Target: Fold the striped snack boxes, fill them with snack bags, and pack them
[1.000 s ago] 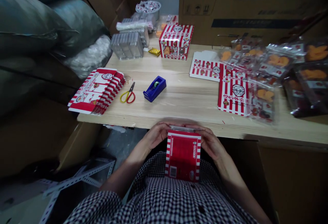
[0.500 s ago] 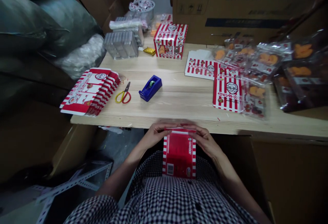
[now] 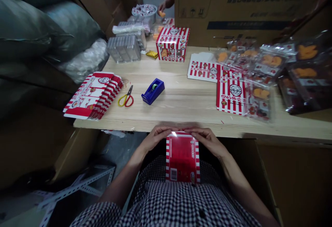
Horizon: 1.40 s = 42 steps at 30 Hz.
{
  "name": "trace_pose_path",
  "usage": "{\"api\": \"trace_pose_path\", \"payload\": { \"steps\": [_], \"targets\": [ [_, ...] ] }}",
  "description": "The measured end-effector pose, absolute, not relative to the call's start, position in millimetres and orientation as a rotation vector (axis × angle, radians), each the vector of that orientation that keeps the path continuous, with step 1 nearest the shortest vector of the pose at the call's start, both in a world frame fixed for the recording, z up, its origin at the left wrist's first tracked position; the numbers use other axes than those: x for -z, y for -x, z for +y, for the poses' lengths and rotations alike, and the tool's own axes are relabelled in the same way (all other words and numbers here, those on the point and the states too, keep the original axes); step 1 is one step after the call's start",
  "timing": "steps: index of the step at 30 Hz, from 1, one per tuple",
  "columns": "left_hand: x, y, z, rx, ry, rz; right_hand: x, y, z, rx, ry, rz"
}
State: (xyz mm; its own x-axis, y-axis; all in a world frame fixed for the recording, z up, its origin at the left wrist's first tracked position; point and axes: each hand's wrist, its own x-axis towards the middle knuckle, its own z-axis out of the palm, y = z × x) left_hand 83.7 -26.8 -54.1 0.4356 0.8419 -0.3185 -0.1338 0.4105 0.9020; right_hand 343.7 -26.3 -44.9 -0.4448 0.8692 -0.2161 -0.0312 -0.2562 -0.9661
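Between my hands, just in front of the table's near edge, is a red and white striped cardboard box (image 3: 183, 157) with a barcode on its lower left. My left hand (image 3: 158, 137) is closed on its upper left corner, thumb on the near face and fingers along the top edge. My right hand (image 3: 206, 139) grips the upper right corner the same way. The fingertips almost meet over the top edge. Beyond it on the table lie a blue tape dispenser (image 3: 153, 91) and scissors (image 3: 126, 97) with yellow and red handles.
A stack of flat striped boxes (image 3: 89, 95) lies at left. An assembled box (image 3: 172, 44) stands at the back beside clear plastic cases (image 3: 123, 48). More flat cartons (image 3: 230, 93) and bagged orange items (image 3: 271, 61) fill the right. Another person's hand (image 3: 163, 7) shows behind.
Another person's hand with an orange item has appeared at the back near the tub. My hands keep their hold on the box, almost unmoved. The whole view has shifted slightly.
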Motion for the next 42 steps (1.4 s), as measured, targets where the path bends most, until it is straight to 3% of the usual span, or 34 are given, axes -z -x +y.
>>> {"api": "trace_pose_path", "payload": {
  "steps": [10,25,34,42],
  "targets": [
    [32.3,-83.1,7.3,-0.539,-1.212,0.866,36.7,-345.4,-1.9,-1.97,1.053,-1.238],
    [33.5,-92.9,10.2,-0.551,-1.168,0.99,52.5,-344.0,9.0,-1.915,1.151,-1.231],
    [30.4,-85.0,8.2,-0.493,-1.204,0.939,27.9,-350.2,-11.6,-2.046,1.015,-1.348],
    [3.4,-79.0,-4.7,-0.47,-1.283,0.789,11.9,-358.0,-22.6,-1.803,1.067,-1.603]
  ]
}}
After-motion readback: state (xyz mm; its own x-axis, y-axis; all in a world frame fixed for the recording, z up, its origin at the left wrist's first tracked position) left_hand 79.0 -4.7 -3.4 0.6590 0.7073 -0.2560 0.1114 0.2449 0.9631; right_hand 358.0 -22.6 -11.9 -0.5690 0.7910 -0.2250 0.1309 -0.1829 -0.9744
